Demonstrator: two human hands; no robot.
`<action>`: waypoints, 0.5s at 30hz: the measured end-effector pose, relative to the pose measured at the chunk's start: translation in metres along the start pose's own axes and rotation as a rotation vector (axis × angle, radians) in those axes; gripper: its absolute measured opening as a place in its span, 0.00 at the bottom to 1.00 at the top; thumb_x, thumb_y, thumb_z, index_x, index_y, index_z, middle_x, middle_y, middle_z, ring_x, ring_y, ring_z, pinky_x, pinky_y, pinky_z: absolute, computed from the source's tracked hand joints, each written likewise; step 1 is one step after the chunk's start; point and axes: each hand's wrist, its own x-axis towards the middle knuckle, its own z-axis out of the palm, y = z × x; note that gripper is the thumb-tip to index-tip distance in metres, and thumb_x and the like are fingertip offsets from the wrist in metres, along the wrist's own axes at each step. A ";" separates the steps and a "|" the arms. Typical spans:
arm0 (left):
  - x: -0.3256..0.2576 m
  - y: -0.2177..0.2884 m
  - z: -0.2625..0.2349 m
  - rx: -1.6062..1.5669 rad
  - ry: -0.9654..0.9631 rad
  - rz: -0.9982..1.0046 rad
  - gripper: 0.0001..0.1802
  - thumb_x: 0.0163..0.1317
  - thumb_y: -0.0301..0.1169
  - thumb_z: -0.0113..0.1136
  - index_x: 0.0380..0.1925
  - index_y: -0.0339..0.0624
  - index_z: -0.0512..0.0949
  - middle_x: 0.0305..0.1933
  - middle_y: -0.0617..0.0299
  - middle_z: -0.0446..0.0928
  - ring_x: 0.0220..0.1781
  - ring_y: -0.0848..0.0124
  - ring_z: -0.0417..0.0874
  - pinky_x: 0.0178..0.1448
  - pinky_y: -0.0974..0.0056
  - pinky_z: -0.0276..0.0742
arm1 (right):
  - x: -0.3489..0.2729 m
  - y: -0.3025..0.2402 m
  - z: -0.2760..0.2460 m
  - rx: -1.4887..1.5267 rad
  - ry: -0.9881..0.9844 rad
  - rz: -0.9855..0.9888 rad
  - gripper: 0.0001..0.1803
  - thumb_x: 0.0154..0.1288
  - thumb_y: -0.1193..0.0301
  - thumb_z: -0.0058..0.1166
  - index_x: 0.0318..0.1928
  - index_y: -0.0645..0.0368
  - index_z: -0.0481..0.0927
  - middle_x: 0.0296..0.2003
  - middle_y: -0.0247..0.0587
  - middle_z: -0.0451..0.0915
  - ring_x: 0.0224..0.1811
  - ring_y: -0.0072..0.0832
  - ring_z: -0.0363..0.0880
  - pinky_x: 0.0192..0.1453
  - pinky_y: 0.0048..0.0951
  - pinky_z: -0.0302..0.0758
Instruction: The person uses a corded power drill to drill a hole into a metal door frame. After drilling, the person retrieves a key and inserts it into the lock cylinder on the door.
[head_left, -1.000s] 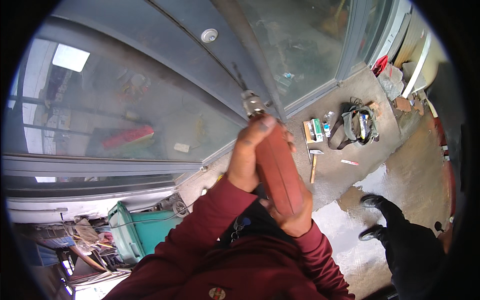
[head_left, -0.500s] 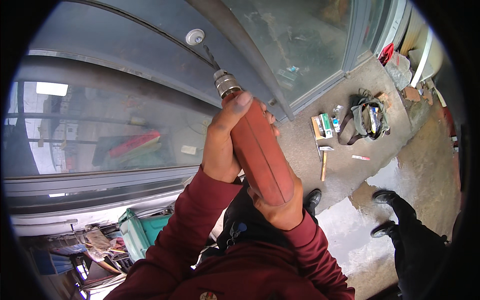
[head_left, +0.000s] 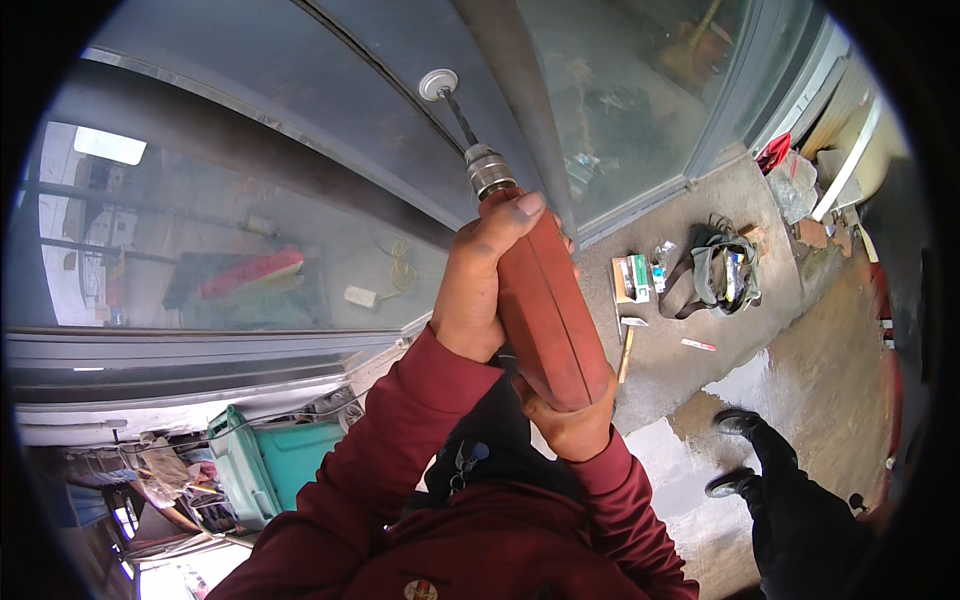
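Note:
A red-bodied power drill points up and away from me toward a dark grey metal door. My left hand wraps round the front of its body, thumb on top behind the silver chuck. My right hand is closed round the rear end, its fingers mostly hidden beneath. From the chuck a twist drill bit reaches to a round silver lock cylinder ring. The bit's tip overlaps the ring's middle; how deep it sits cannot be made out.
On the concrete step lie a hammer, small boxes, a red-and-white strip and a dark tool bag. A person in black trousers stands to the right. At lower left is a green bin.
The drill bit's tip has gone from just beside the ring to its middle. Both hands keep their hold on the drill. My view has shifted, and the person at right appears further left.

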 end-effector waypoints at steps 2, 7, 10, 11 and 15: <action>0.001 -0.001 -0.002 -0.008 0.002 -0.004 0.21 0.66 0.45 0.68 0.42 0.39 0.76 0.37 0.55 0.79 0.40 0.61 0.83 0.46 0.53 0.84 | 0.000 -0.001 -0.001 -0.039 0.021 -0.011 0.36 0.54 0.78 0.72 0.65 0.63 0.77 0.50 0.45 0.85 0.51 0.30 0.86 0.56 0.31 0.80; 0.003 -0.003 -0.004 -0.008 0.029 0.026 0.23 0.66 0.47 0.69 0.45 0.38 0.78 0.37 0.54 0.81 0.39 0.63 0.85 0.46 0.56 0.86 | 0.003 -0.002 -0.001 -0.012 -0.002 0.020 0.32 0.54 0.78 0.72 0.61 0.64 0.78 0.47 0.45 0.86 0.49 0.30 0.86 0.55 0.31 0.81; 0.006 -0.002 -0.005 -0.012 0.016 0.017 0.20 0.66 0.44 0.68 0.42 0.39 0.75 0.38 0.55 0.77 0.42 0.60 0.83 0.46 0.51 0.84 | 0.005 -0.001 0.000 0.006 -0.001 0.022 0.29 0.54 0.78 0.72 0.59 0.64 0.78 0.45 0.45 0.86 0.48 0.30 0.87 0.53 0.31 0.81; 0.006 -0.002 -0.005 -0.008 0.015 0.011 0.20 0.66 0.44 0.68 0.42 0.39 0.75 0.38 0.55 0.77 0.42 0.60 0.83 0.46 0.51 0.85 | 0.006 -0.001 0.000 0.000 0.014 0.027 0.29 0.54 0.78 0.72 0.58 0.64 0.78 0.45 0.45 0.86 0.48 0.29 0.87 0.53 0.31 0.81; 0.008 0.000 -0.006 0.003 0.005 -0.002 0.20 0.66 0.44 0.68 0.42 0.39 0.75 0.38 0.55 0.78 0.42 0.60 0.83 0.46 0.52 0.85 | 0.009 0.001 -0.001 0.020 0.000 -0.002 0.29 0.54 0.78 0.72 0.58 0.64 0.78 0.45 0.46 0.87 0.48 0.29 0.87 0.53 0.31 0.81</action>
